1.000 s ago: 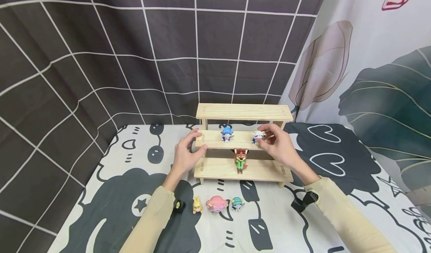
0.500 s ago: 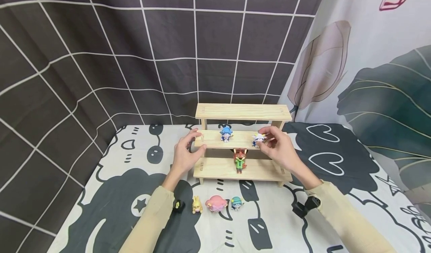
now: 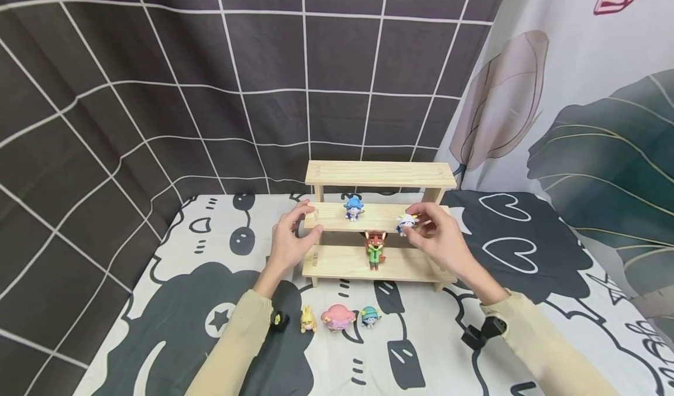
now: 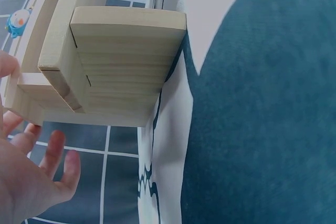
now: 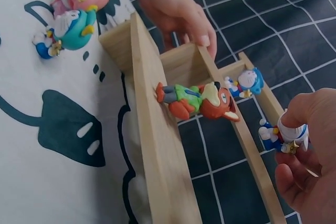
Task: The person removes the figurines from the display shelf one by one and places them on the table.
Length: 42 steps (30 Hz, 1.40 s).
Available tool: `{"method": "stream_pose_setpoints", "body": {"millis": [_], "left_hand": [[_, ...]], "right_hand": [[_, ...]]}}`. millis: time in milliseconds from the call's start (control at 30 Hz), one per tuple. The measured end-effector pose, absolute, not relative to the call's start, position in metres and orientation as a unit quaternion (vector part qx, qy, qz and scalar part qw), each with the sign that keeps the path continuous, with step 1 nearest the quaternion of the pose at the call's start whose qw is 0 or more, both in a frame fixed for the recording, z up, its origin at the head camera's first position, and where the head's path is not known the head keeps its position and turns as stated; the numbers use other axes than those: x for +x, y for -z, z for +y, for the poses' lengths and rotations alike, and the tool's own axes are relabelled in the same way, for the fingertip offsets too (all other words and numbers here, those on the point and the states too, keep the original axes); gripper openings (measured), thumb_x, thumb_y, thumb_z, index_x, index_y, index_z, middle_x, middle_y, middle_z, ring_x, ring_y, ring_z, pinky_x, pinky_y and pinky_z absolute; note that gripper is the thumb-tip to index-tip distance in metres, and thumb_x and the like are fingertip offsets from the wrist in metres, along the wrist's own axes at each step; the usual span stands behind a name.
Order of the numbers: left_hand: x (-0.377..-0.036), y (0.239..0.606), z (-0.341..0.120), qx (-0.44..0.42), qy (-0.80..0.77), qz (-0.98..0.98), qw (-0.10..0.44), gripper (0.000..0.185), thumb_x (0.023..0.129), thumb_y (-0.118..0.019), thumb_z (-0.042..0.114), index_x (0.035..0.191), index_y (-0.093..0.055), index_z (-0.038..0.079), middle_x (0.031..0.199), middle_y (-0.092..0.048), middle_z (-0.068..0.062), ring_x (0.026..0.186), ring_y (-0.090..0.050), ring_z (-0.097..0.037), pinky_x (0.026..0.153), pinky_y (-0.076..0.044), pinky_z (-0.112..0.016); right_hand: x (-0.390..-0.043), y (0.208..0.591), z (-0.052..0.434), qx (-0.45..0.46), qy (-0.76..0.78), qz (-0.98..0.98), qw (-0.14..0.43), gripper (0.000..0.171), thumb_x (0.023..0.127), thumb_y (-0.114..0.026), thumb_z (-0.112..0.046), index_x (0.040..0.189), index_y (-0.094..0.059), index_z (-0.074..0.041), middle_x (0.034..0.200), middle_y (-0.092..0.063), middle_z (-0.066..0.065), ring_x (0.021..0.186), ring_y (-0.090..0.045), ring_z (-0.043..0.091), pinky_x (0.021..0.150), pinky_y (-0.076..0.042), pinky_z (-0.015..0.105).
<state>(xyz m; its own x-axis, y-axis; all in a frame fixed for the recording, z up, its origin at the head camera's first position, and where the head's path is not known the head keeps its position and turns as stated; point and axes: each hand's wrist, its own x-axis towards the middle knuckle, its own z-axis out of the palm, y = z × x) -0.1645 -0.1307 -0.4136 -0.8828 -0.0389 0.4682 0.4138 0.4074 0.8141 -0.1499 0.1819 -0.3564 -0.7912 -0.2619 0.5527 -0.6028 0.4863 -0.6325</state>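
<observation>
I take the three-tier wooden shelf (image 3: 379, 232) as my landmark; it stands on a table covered by a black-and-white cartoon cloth (image 3: 184, 302), and I can read no writing or brand on anything. My left hand (image 3: 288, 245) is at the shelf's left end, thumb on the end of the middle tier and fingers relaxed against the side, gripping nothing that I can see. My right hand (image 3: 439, 241) is at the shelf's right end, in front of the middle tier, thumb and fingers pinched round a small white-and-blue figure (image 3: 405, 223) held just off that tier's front edge. On the bottom tier, near the middle, a fox figure in a green shirt (image 3: 375, 250) stands upright. On the middle tier, above and left of the fox, stands a blue figure (image 3: 353, 208). In front of the shelf on the cloth lie a pink figure (image 3: 337, 318), a teal-capped one (image 3: 371, 317) and a yellow one (image 3: 307, 320) in a row.
</observation>
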Motion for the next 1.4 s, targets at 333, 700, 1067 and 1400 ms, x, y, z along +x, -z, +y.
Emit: {"method": "stream_pose_setpoints", "body": {"millis": [333, 700, 1067, 1400], "left_hand": [[-0.165, 0.413, -0.131, -0.116, 0.532, -0.812, 0.211, 0.040, 0.080, -0.077, 0.013, 0.119, -0.069, 0.007, 0.141, -0.058, -0.008, 0.111, -0.059, -0.032, 0.091, -0.046, -0.058], [-0.164, 0.413, -0.131, -0.117, 0.533, -0.811, 0.212, 0.040, 0.080, -0.077, 0.012, 0.119, -0.069, 0.007, 0.141, -0.058, -0.008, 0.110, -0.059, -0.033, 0.091, -0.046, -0.058], [-0.165, 0.414, -0.132, -0.122, 0.532, -0.809, 0.216, 0.040, 0.080, -0.077, 0.012, 0.119, -0.069, 0.007, 0.140, -0.058, -0.008, 0.109, -0.059, -0.033, 0.090, -0.047, -0.059], [-0.163, 0.412, -0.131, -0.117, 0.532, -0.811, 0.212, 0.040, 0.080, -0.077, 0.013, 0.119, -0.069, 0.006, 0.141, -0.058, -0.009, 0.111, -0.059, -0.034, 0.090, -0.046, -0.059]], "right_hand": [[-0.136, 0.363, 0.185, 0.256, -0.436, -0.841, 0.193, 0.040, 0.076, -0.078, 0.013, 0.110, -0.063, 0.001, 0.095, -0.064, 0.007, 0.073, -0.059, 0.020, 0.061, -0.050, 0.022], [-0.125, 0.370, 0.188, 0.257, -0.443, -0.839, 0.182, 0.038, 0.075, -0.076, 0.014, 0.108, -0.063, 0.000, 0.094, -0.063, 0.005, 0.072, -0.057, 0.016, 0.063, -0.050, 0.022], [-0.110, 0.380, 0.189, 0.262, -0.444, -0.839, 0.174, 0.041, 0.074, -0.078, 0.014, 0.109, -0.064, -0.003, 0.098, -0.064, 0.002, 0.075, -0.058, 0.015, 0.062, -0.052, 0.026], [-0.096, 0.386, 0.187, 0.252, -0.446, -0.842, 0.170, 0.043, 0.072, -0.080, 0.014, 0.107, -0.064, -0.004, 0.097, -0.063, 0.001, 0.071, -0.058, 0.014, 0.060, -0.053, 0.028]]}}
